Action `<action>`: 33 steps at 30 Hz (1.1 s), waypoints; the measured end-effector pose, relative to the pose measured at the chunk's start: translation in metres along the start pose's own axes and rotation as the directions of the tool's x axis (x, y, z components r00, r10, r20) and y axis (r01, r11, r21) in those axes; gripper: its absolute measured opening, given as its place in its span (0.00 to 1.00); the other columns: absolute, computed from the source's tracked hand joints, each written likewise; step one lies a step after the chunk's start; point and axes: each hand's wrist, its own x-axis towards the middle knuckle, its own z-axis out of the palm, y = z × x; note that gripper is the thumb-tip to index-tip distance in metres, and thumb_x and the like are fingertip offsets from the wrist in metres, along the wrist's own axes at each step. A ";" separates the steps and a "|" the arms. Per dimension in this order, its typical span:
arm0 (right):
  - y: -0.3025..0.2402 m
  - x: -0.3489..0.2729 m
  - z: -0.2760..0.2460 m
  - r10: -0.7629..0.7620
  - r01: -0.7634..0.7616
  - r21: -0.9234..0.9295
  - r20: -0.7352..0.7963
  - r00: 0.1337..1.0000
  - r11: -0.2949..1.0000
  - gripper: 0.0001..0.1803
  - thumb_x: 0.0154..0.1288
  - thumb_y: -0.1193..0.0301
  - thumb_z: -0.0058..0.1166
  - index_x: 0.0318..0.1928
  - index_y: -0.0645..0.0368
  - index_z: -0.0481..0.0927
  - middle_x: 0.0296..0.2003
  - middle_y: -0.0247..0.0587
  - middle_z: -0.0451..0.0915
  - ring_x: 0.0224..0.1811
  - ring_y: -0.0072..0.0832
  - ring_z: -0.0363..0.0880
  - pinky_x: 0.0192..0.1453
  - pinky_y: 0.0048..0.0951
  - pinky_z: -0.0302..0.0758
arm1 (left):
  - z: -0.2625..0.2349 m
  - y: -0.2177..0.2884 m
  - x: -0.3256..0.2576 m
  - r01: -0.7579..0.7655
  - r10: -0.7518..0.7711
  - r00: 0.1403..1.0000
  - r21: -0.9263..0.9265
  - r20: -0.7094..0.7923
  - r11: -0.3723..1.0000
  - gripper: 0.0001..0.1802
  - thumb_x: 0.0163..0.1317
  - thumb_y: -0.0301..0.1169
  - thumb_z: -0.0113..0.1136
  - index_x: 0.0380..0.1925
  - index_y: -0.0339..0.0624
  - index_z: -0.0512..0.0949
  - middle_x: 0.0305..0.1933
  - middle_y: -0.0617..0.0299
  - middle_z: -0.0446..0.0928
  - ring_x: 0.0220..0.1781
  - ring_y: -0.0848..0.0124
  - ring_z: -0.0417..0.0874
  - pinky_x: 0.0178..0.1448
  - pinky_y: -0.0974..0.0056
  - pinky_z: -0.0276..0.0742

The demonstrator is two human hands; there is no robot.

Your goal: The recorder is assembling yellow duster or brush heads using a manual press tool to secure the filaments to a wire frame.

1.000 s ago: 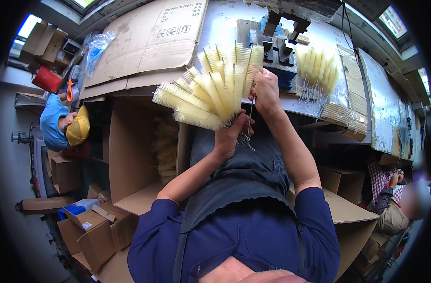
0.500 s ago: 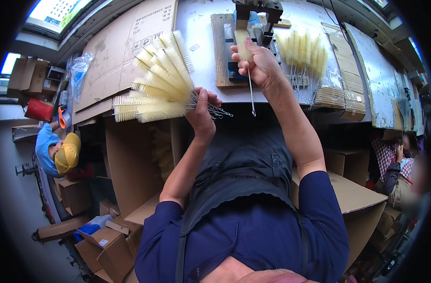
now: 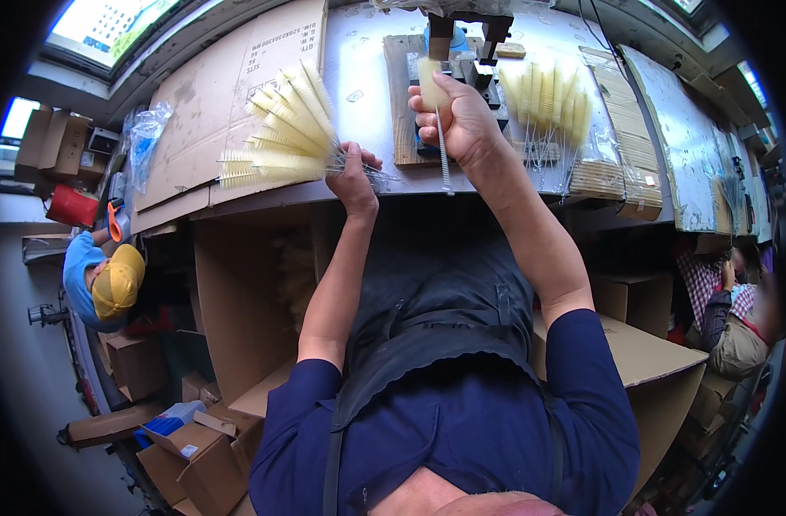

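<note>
A fanned bunch of cream-bristled bottle brushes (image 3: 281,129) is gripped at its wire handles by my left hand (image 3: 355,181), at the bench's front edge. My right hand (image 3: 463,116) closes round a single bottle brush (image 3: 432,86). Its bristle head points away from me, and its twisted wire stem hangs down toward the bench edge. Just behind the right hand stands a black-armed bench fixture (image 3: 488,52) on a wooden board (image 3: 402,112); the hand partly hides it. More brushes (image 3: 548,95) lie in a row right of the fixture, wire handles toward me.
Flattened cardboard (image 3: 212,112) covers the bench's left part, and stacked cardboard strips (image 3: 621,138) lie at the right. Below the bench, open cartons (image 3: 247,301) flank my apron. A person in a yellow cap (image 3: 118,279) is at far left; another person (image 3: 733,318) sits far right.
My left hand and its bunch have moved slightly away from me and left. The right hand has shifted a little left, its brush's wire stem now swung left.
</note>
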 end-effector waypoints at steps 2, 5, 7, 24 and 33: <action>0.010 0.004 -0.010 0.042 -0.041 -0.020 0.035 0.999 0.999 0.17 0.77 0.59 0.46 0.46 0.63 0.72 0.27 0.34 0.74 0.17 0.16 0.63 0.17 0.18 0.61 | -0.001 0.000 -0.001 0.003 -0.003 1.000 -0.006 0.007 1.000 0.02 0.69 0.24 0.54 0.38 0.39 0.71 0.22 0.59 0.76 0.20 0.68 0.79 0.27 0.64 0.79; 0.017 -0.013 -0.004 0.044 -0.048 -0.120 -0.042 0.998 0.992 0.13 0.78 0.63 0.46 0.35 0.58 0.70 0.22 0.27 0.67 0.13 0.12 0.56 0.15 0.15 0.55 | -0.003 0.003 -0.003 0.031 -0.030 0.999 -0.030 0.022 0.999 0.02 0.69 0.24 0.54 0.38 0.39 0.71 0.23 0.59 0.76 0.20 0.67 0.79 0.27 0.64 0.79; 0.020 -0.019 -0.022 -0.163 0.156 -0.238 -0.011 0.987 0.959 0.14 0.76 0.63 0.47 0.39 0.62 0.74 0.23 0.29 0.70 0.16 0.12 0.60 0.17 0.16 0.57 | -0.003 0.004 -0.001 0.028 -0.027 0.999 -0.013 0.041 1.000 0.02 0.69 0.24 0.54 0.38 0.39 0.71 0.23 0.59 0.76 0.21 0.67 0.79 0.28 0.64 0.79; -0.020 -0.026 -0.068 -0.308 0.262 -0.309 -0.109 0.945 0.914 0.13 0.76 0.65 0.48 0.32 0.57 0.73 0.18 0.28 0.69 0.12 0.12 0.59 0.13 0.16 0.56 | -0.005 0.006 -0.002 0.005 -0.007 0.997 0.028 0.077 1.000 0.04 0.70 0.27 0.55 0.36 0.39 0.73 0.23 0.59 0.78 0.22 0.69 0.81 0.30 0.65 0.80; -0.028 -0.032 -0.079 -0.281 0.245 -0.282 -0.096 0.955 0.928 0.13 0.75 0.66 0.49 0.34 0.60 0.75 0.19 0.28 0.70 0.11 0.11 0.58 0.13 0.16 0.56 | -0.004 0.006 -0.004 0.041 -0.043 0.993 0.019 0.114 0.999 0.10 0.73 0.33 0.55 0.46 0.38 0.73 0.25 0.61 0.76 0.23 0.72 0.79 0.28 0.67 0.78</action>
